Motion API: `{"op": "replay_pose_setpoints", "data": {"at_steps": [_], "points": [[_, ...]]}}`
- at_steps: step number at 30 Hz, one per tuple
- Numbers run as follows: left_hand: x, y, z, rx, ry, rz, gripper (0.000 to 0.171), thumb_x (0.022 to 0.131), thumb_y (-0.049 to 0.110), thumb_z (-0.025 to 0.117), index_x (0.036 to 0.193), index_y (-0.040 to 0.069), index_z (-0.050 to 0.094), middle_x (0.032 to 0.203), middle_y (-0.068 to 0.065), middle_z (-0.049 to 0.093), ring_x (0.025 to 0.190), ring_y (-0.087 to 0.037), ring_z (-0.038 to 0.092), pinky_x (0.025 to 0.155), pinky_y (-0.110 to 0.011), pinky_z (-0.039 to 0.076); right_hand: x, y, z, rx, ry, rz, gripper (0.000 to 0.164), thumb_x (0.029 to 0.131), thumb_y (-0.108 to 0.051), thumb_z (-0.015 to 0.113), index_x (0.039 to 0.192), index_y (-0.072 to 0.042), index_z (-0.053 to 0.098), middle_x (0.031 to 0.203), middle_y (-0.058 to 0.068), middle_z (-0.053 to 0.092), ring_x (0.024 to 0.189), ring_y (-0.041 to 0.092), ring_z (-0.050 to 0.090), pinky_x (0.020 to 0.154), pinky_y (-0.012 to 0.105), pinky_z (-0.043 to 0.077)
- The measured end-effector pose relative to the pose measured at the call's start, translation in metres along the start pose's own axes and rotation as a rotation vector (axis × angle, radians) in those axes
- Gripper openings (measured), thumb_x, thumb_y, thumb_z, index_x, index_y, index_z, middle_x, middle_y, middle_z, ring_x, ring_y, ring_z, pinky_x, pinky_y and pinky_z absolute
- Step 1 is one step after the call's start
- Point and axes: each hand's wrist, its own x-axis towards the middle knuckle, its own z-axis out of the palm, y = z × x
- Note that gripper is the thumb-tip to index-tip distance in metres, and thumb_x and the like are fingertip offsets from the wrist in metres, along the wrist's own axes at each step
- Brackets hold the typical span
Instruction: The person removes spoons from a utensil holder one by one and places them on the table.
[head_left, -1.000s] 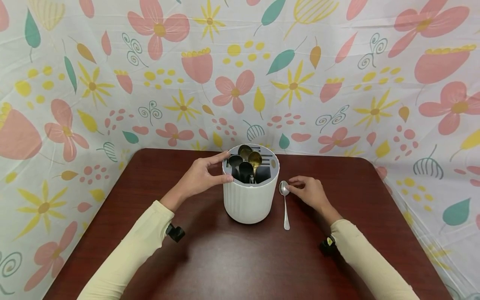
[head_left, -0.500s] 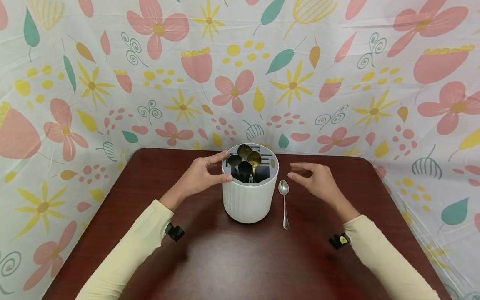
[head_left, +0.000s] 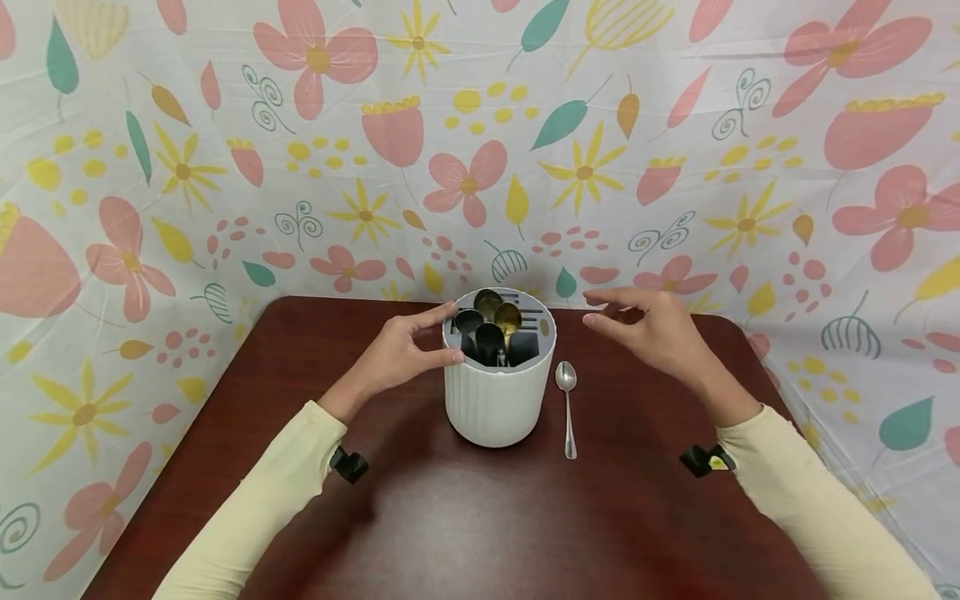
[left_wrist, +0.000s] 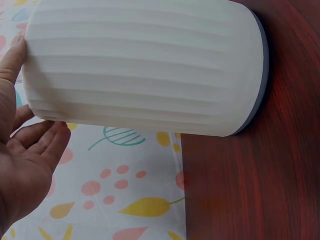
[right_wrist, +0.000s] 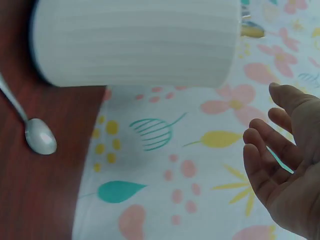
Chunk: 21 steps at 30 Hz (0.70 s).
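A white ribbed cutlery holder [head_left: 495, 404] with a grey slotted top stands upright near the table's back edge. My left hand [head_left: 396, 354] rests at the left of its rim, thumb in front and index finger behind, both fairly straight. In the left wrist view, the thumb [left_wrist: 15, 55] touches the holder's top end. A silver teaspoon [head_left: 567, 379] lies on the table just right of the holder, its bowl away from me. My right hand [head_left: 663, 333] hovers right of the holder's rim, above and apart from the spoon. The right wrist view shows nothing between its loosely bent fingers.
Several dark and gold-toned spoons [head_left: 490, 337] stand bowl-up in the holder. The dark red-brown table [head_left: 480, 517] has rounded back corners. Behind it hangs a white cloth [head_left: 480, 100] printed with flowers and leaves.
My right hand has left the teaspoon's bowl and risen back and to the right. The spoon lies where it was. My left hand and the holder have kept their places.
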Motion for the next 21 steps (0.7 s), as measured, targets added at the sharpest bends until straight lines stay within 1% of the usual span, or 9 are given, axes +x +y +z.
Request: {"op": "replay_pose_setpoints", "data": {"at_steps": [4, 7, 12, 17, 21], "points": [[-0.001, 0.000, 0.000, -0.005, 0.006, -0.002, 0.075, 0.086, 0.039, 0.084, 0.152, 0.026, 0.051, 0.151, 0.009, 0.054, 0.140, -0.016, 0.048, 0.114, -0.048, 0.041, 0.008, -0.013, -0.004, 0.026, 0.007, -0.054, 0.031, 0.089, -0.023, 0.083, 0.120, -0.023, 0.079, 0.097, -0.006, 0.078, 0.080, 0.003, 0.069, 0.072, 0.014, 0.053], [0.000, 0.000, 0.000, -0.006, 0.004, 0.000, 0.075, 0.086, 0.039, 0.084, 0.152, 0.026, 0.051, 0.151, 0.009, 0.053, 0.141, -0.015, 0.048, 0.114, -0.048, 0.042, 0.014, -0.021, -0.003, 0.075, 0.000, -0.078, 0.032, 0.088, -0.019, 0.084, 0.119, -0.021, 0.079, 0.103, -0.004, 0.078, 0.082, 0.002, 0.069, 0.076, 0.016, 0.055], [0.001, -0.002, 0.001, -0.009, 0.005, 0.007, 0.075, 0.086, 0.040, 0.084, 0.152, 0.027, 0.051, 0.151, 0.010, 0.053, 0.142, -0.014, 0.046, 0.114, -0.049, 0.041, 0.023, -0.032, 0.002, 0.139, -0.011, -0.127, 0.031, 0.086, -0.015, 0.085, 0.117, -0.020, 0.080, 0.101, -0.002, 0.077, 0.082, 0.003, 0.068, 0.078, 0.018, 0.055], [0.002, -0.004, 0.002, -0.009, 0.003, 0.014, 0.075, 0.086, 0.039, 0.084, 0.152, 0.027, 0.051, 0.151, 0.010, 0.053, 0.143, -0.013, 0.045, 0.114, -0.048, 0.041, 0.030, -0.038, 0.012, 0.182, -0.032, -0.185, 0.033, 0.084, -0.011, 0.086, 0.117, -0.015, 0.080, 0.097, -0.002, 0.077, 0.083, 0.004, 0.068, 0.079, 0.021, 0.056], [0.001, -0.004, 0.001, -0.006, 0.008, 0.008, 0.075, 0.085, 0.039, 0.085, 0.151, 0.028, 0.051, 0.151, 0.010, 0.053, 0.143, -0.012, 0.045, 0.114, -0.047, 0.042, 0.037, -0.040, 0.025, 0.241, -0.056, -0.210, 0.031, 0.085, -0.010, 0.085, 0.115, -0.014, 0.081, 0.100, 0.005, 0.078, 0.083, 0.006, 0.070, 0.077, 0.022, 0.057]]}}
